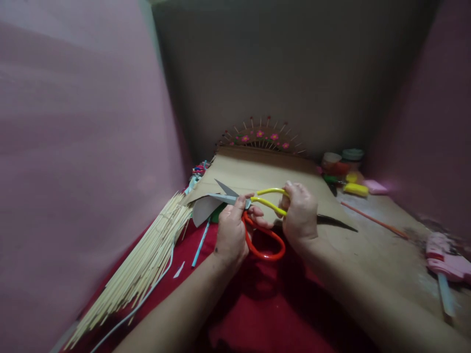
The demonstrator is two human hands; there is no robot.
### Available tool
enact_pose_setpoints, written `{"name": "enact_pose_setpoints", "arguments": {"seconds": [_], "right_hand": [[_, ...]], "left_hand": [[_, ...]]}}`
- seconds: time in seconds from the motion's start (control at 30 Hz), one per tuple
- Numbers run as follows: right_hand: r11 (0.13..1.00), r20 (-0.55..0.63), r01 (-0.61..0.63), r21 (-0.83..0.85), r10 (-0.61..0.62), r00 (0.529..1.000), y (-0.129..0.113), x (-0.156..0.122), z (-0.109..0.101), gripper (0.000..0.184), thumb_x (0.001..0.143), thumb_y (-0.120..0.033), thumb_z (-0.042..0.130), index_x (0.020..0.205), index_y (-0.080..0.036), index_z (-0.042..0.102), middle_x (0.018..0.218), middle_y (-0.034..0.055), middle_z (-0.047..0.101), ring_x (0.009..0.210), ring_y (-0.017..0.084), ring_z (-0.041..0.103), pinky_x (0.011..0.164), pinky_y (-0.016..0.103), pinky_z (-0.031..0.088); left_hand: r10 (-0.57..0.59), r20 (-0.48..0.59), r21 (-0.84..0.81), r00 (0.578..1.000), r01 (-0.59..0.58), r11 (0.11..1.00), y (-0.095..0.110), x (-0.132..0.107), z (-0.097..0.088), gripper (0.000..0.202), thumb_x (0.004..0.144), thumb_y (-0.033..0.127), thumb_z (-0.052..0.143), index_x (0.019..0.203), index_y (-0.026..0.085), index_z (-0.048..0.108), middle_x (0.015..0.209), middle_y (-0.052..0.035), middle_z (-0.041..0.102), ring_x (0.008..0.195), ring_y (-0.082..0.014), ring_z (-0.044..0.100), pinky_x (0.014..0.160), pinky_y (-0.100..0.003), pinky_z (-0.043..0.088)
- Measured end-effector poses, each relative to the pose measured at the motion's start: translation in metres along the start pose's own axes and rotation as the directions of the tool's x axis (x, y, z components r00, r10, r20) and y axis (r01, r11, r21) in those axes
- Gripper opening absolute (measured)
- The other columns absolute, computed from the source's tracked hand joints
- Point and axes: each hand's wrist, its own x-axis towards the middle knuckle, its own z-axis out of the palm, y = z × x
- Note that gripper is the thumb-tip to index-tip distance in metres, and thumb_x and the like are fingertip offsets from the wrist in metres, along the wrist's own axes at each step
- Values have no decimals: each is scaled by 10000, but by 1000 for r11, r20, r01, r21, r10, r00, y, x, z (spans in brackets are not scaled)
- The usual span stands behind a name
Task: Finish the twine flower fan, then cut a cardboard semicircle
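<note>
My left hand (231, 231) is closed around the pivot of a pair of scissors (228, 196) whose grey blades point left over a sheet of brown cardboard (257, 171). A red loop handle (267, 245) curls below that hand. My right hand (300, 213) pinches the yellow handles (270, 198) of scissors. The blades are slightly apart. Whether the red loop belongs to the same tool I cannot tell. A pale cut piece (203, 210) lies under the blades.
A bundle of thin bamboo sticks (147, 264) fans along the left on a red cloth (265, 304). A stick fan with pink flowers (263, 136) stands at the back. Small jars (342, 164) and a yellow item sit back right; a pink glue gun (447, 264) lies far right.
</note>
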Motion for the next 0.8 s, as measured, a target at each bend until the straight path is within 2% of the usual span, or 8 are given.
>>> {"name": "enact_pose_setpoints", "arguments": {"seconds": [0.2, 0.27, 0.37, 0.5, 0.57, 0.63, 0.73, 0.8], "right_hand": [[924, 214, 178, -339, -109, 971, -22, 8, -21, 326, 762, -414, 578, 997, -209, 487, 758, -21, 502, 633, 106, 474, 566, 241, 397], [919, 296, 152, -364, -41, 954, -29, 10, -29, 377, 721, -377, 633, 1025, -201, 497, 823, 2, 532, 654, 116, 502, 549, 243, 412], [966, 405, -135, -222, 217, 888, -36, 8, -39, 420, 694, -330, 662, 1049, -190, 489, 793, 15, 580, 567, 118, 531, 495, 261, 446], [867, 606, -486, -111, 447, 658, -41, -3, -44, 343, 717, -344, 641, 982, -155, 532, 717, 48, 629, 555, 188, 625, 517, 346, 525], [878, 583, -476, -57, 416, 697, -44, -11, -43, 290, 733, -367, 628, 910, -147, 563, 708, 66, 647, 573, 203, 647, 518, 333, 537], [908, 505, -419, 12, 356, 786, -47, -17, -40, 259, 741, -383, 623, 842, -150, 572, 728, 74, 659, 585, 200, 654, 526, 323, 542], [954, 379, -291, 67, 246, 892, -52, -23, -35, 244, 751, -400, 615, 810, -168, 565, 752, 53, 657, 586, 173, 643, 555, 328, 545], [983, 312, -177, 46, 154, 938, -52, -27, -31, 229, 775, -405, 589, 826, -184, 562, 739, 27, 642, 558, 141, 616, 563, 315, 536]], "left_hand": [[12, 101, 18, 995, -14, 1000, 5, 2, -2, 237, 834, 318, 513, 987, 137, 531, 619, 13, 596, 455, -100, 571, 548, -283, 537], [22, 130, 46, 991, -28, 999, 6, 1, -2, 259, 822, 349, 528, 973, 139, 534, 617, 8, 603, 452, -115, 582, 525, -281, 531], [27, 192, 61, 981, -39, 997, 8, -1, -4, 267, 815, 388, 531, 923, 144, 548, 592, 4, 608, 431, -127, 578, 489, -273, 513], [9, 232, 139, 973, -42, 989, 14, 2, -7, 320, 797, 421, 555, 946, 139, 571, 597, 2, 607, 439, -108, 556, 487, -230, 476], [49, 167, 213, 985, -85, 973, 18, 4, -9, 344, 783, 421, 579, 989, 146, 571, 652, 1, 610, 510, -97, 563, 530, -206, 467], [244, 46, 312, 969, -246, 918, 23, 3, -12, 331, 759, 379, 624, 1012, 174, 566, 746, 7, 611, 613, -83, 568, 602, -178, 458], [560, -21, 495, 828, -478, 726, 26, -6, -12, 234, 741, 290, 654, 950, 209, 587, 767, 28, 594, 659, -73, 547, 651, -156, 433], [502, 70, 565, 862, -448, 692, 22, -13, -10, 182, 762, 290, 625, 919, 200, 602, 704, 18, 598, 619, -92, 552, 621, -179, 437]]}}
